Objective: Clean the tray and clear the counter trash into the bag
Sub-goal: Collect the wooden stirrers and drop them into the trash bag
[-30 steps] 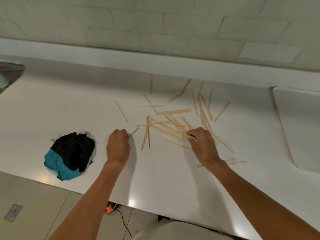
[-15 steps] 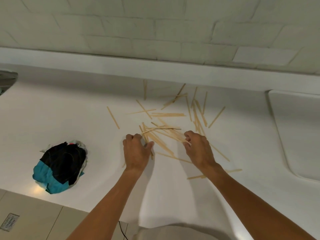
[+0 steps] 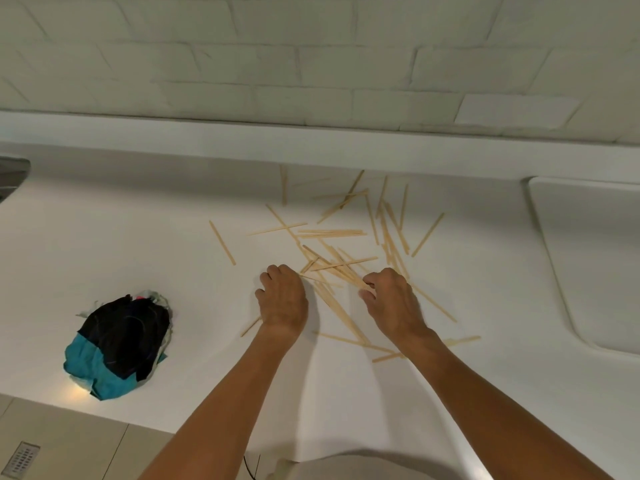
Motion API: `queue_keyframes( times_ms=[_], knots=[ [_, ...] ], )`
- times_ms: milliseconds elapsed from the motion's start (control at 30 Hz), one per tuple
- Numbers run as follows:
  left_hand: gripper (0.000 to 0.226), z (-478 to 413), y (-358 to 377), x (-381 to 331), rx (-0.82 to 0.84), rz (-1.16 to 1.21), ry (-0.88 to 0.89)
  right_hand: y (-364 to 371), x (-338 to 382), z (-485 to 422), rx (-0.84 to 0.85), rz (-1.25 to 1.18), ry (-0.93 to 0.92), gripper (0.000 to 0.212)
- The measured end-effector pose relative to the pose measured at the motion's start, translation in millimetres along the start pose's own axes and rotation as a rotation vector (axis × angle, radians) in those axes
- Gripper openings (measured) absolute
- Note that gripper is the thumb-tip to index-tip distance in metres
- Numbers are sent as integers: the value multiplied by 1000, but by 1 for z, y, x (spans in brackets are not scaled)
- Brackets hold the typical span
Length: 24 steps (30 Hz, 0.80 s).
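Observation:
Several thin wooden sticks (image 3: 332,233) lie scattered across the white counter (image 3: 138,237). My left hand (image 3: 282,297) rests at the near left edge of the pile with its fingers curled down over stick ends; what it holds is hidden. My right hand (image 3: 391,299) pinches a few sticks at their near ends, the sticks pointing up and left from its fingers. One stick (image 3: 222,242) lies apart to the left. A white tray (image 3: 588,258) sits at the right edge of the counter.
A crumpled black and teal bag (image 3: 117,344) lies on the counter at the near left. A tiled wall and a white ledge (image 3: 242,143) run along the back. A sink edge (image 3: 14,171) shows at far left. Floor tiles with a drain (image 3: 20,460) lie below.
My left hand moved right from the counter's open part to the stick pile. My right hand stayed at the pile, gathering sticks. The view shifted slightly.

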<state>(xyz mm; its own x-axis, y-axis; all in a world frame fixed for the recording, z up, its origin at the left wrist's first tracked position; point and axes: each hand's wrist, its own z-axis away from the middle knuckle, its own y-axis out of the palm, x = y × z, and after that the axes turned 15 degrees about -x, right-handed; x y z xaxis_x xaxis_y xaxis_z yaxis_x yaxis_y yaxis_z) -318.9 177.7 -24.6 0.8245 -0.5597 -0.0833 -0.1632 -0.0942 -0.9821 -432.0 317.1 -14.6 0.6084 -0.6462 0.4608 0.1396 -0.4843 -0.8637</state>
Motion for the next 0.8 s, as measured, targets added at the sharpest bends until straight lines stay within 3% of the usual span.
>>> queue_keyframes(
  times_ms=[67,167,300,400,533,667,800],
  knots=[
    [29,2,2,1,-2,-21,18,1,-3,1,0,-2,2,38],
    [29,7,4,5,-46,23,59,3,-3,0,-32,85,-27,15],
    [19,17,7,17,-102,132,84,10,1,4,-63,207,-92,6],
    [15,17,4,20,-122,137,65,14,5,8,-38,307,-96,17],
    [27,14,-3,16,-124,11,140,10,9,10,-26,361,-93,20],
    [30,13,2,21,-115,-15,225,5,4,6,-3,267,-73,15],
    [34,3,-3,31,-54,227,128,-8,2,1,33,113,84,14]
  ],
)
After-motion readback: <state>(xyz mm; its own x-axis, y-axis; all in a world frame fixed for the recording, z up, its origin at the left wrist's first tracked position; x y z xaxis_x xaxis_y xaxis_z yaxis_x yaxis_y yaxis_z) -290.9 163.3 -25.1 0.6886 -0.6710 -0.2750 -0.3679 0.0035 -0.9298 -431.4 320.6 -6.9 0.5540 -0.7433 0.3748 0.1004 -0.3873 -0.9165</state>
